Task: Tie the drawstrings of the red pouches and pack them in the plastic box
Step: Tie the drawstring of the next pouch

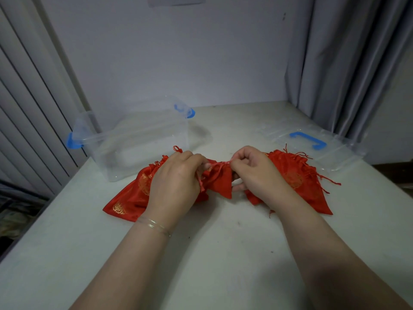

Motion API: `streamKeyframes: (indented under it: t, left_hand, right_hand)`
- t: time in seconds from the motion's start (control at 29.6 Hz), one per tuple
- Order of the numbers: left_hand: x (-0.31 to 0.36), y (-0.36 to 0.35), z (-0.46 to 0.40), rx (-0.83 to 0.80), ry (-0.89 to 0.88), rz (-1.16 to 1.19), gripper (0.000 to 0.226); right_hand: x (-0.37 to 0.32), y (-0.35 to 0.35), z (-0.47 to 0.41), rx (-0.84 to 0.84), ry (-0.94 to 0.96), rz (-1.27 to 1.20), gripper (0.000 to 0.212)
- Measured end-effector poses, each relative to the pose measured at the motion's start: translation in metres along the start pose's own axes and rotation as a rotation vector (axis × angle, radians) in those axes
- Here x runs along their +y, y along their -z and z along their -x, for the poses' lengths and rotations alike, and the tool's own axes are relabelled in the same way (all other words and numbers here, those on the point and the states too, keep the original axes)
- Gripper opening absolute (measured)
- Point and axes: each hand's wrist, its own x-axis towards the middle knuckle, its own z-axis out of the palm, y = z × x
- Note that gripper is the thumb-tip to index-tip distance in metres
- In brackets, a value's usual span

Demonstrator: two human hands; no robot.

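Both hands work a glossy red satin pouch with gold print, held just above the pale matte desk. The left hand has its grip curled round thin red drawstrings; the right hand pinches the same cord. More limp red pouches lie left and right. The clear, blue-latched plastic box stands open behind left; its flat lid rests near the desk's right edge.
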Motion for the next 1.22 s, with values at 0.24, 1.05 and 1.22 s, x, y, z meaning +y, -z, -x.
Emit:
streamKeyframes:
  t: [0.24, 1.05, 1.22]
  left_hand:
    - [0.001, -0.001, -0.001, -0.078, -0.07, 0.147, 0.028]
    - [0.02, 0.013, -0.003, -0.193, 0.326, 0.876, 0.034]
    - [0.02, 0.014, -0.007, -0.115, 0.475, 0.961, 0.02]
  right_hand:
    - [0.013, 0.005, -0.006, 0.035, 0.185, 0.544, 0.004]
    - [0.02, -0.002, -0.008, -0.037, 0.368, 0.742, 0.003]
    - [0.012, -0.017, -0.006, -0.118, -0.04, -0.145, 0.016]
